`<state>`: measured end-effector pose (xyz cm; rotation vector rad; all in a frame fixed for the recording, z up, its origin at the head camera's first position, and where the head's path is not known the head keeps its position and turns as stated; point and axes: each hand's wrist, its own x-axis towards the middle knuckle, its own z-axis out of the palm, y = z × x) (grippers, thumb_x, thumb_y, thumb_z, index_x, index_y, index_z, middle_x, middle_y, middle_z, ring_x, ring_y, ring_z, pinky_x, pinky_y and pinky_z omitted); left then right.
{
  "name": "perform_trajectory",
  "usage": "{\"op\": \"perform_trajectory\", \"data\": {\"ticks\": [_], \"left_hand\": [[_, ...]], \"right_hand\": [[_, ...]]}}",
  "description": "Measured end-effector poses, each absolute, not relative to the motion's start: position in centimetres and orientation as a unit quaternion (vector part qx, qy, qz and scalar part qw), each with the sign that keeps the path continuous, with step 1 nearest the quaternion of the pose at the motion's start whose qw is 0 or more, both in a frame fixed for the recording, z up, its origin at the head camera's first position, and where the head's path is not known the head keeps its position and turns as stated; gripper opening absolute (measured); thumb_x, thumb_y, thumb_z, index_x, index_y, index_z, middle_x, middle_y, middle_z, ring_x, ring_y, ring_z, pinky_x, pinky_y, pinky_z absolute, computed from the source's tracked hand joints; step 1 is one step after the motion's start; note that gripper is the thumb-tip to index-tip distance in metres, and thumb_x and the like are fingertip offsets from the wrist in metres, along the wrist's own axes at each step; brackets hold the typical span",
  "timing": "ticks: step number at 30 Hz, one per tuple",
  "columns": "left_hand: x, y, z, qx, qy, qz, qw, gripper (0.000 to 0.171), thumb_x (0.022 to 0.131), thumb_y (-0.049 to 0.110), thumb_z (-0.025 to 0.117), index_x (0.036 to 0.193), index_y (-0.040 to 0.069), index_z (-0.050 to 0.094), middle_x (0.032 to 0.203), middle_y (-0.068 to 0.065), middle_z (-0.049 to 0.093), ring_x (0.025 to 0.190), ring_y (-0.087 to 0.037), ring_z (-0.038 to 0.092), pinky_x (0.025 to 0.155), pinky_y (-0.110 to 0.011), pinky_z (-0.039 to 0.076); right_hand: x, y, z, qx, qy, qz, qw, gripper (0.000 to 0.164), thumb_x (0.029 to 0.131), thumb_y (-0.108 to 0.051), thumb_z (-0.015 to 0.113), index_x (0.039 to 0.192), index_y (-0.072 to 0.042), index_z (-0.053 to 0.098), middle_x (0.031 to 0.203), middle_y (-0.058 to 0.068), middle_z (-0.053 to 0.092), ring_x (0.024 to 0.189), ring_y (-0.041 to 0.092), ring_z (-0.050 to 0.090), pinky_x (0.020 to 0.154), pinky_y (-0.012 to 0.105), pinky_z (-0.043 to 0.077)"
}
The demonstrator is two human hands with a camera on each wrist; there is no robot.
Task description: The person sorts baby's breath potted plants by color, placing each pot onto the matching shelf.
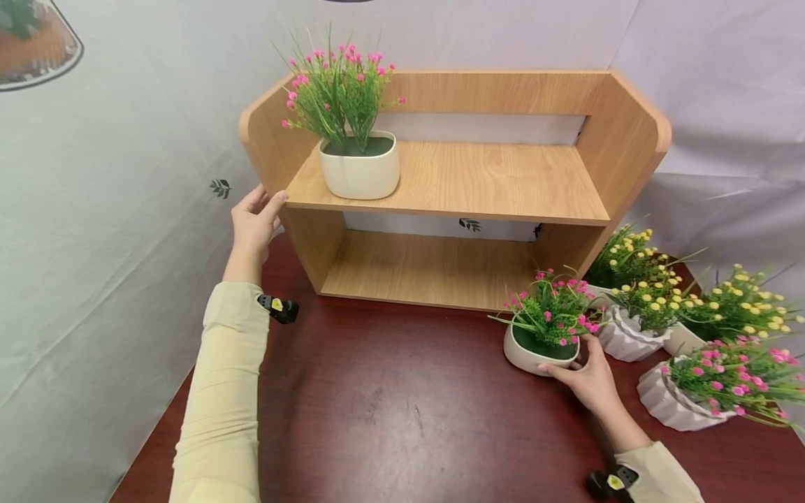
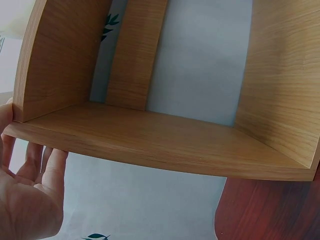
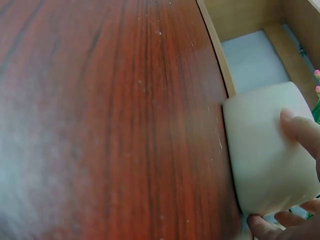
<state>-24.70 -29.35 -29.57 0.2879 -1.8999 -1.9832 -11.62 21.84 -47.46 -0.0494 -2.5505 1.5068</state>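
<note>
A two-tier wooden shelf (image 1: 440, 216) stands at the back of the dark red table. My left hand (image 1: 253, 222) grips its left side panel near the upper board's front corner; in the left wrist view the fingers (image 2: 54, 172) lie along the panel's outer face. My right hand (image 1: 591, 381) holds an oval white pot of pink flowers (image 1: 534, 358) by its right side, in front of the shelf's lower right corner. In the right wrist view the thumb (image 3: 300, 131) presses the pot's wall, with other fingers at its end. A larger white pot of pink flowers (image 1: 360, 173) sits on the upper board's left end.
Several potted plants crowd the table's right side: yellow-flowered ones (image 1: 635, 335) beside the shelf and a pink-flowered one in a ribbed white pot (image 1: 679, 402) nearer the front. A pale cloth (image 1: 126, 175) hangs behind and to the left of the table (image 1: 390, 419).
</note>
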Motion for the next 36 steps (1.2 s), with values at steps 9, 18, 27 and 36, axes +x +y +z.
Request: {"op": "perform_trajectory", "data": {"ticks": [9, 18, 27, 36], "left_hand": [[-24.9, -29.2, -29.7, 0.098, -0.666, -0.715, 0.187, 0.049, 0.088, 0.015, 0.067, 0.135, 0.019, 0.055, 0.141, -0.013, 0.05, 0.121, -0.02, 0.053, 0.108, -0.042, 0.037], [-24.9, -29.2, -29.7, 0.101, -0.681, -0.701, 0.189, 0.05, 0.088, 0.017, 0.068, 0.136, 0.02, 0.054, 0.141, -0.013, 0.05, 0.125, -0.024, 0.051, 0.108, -0.042, 0.038], [-24.7, -29.3, -29.5, 0.101, -0.67, -0.71, 0.191, 0.049, 0.088, 0.017, 0.068, 0.135, 0.019, 0.055, 0.141, -0.012, 0.05, 0.124, -0.022, 0.052, 0.108, -0.042, 0.038], [-24.6, -29.4, -29.6, 0.101, -0.692, -0.69, 0.185, 0.05, 0.089, 0.021, 0.067, 0.137, 0.022, 0.053, 0.144, -0.01, 0.048, 0.13, -0.025, 0.047, 0.109, -0.042, 0.037]], "right_hand": [[-11.2, 21.7, -47.3, -0.018, -0.849, 0.522, 0.077, 0.081, 0.068, 0.001, 0.082, 0.131, 0.011, 0.032, 0.124, 0.032, 0.051, 0.09, -0.024, 0.041, 0.073, -0.001, 0.041], [-10.4, 21.4, -46.7, -0.039, -0.877, 0.474, 0.066, 0.083, 0.067, -0.012, 0.086, 0.131, 0.006, 0.036, 0.123, 0.028, 0.053, 0.087, -0.026, 0.036, 0.071, -0.004, 0.037], [-10.0, 20.7, -45.7, -0.029, -0.878, 0.473, 0.069, 0.081, 0.067, -0.013, 0.086, 0.13, 0.004, 0.038, 0.12, 0.027, 0.055, 0.086, -0.023, 0.04, 0.071, -0.002, 0.039], [-9.4, 20.4, -43.5, 0.001, -0.885, 0.461, 0.063, 0.081, 0.068, -0.016, 0.086, 0.129, 0.004, 0.038, 0.117, 0.024, 0.054, 0.088, -0.022, 0.04, 0.072, -0.002, 0.041]]}}
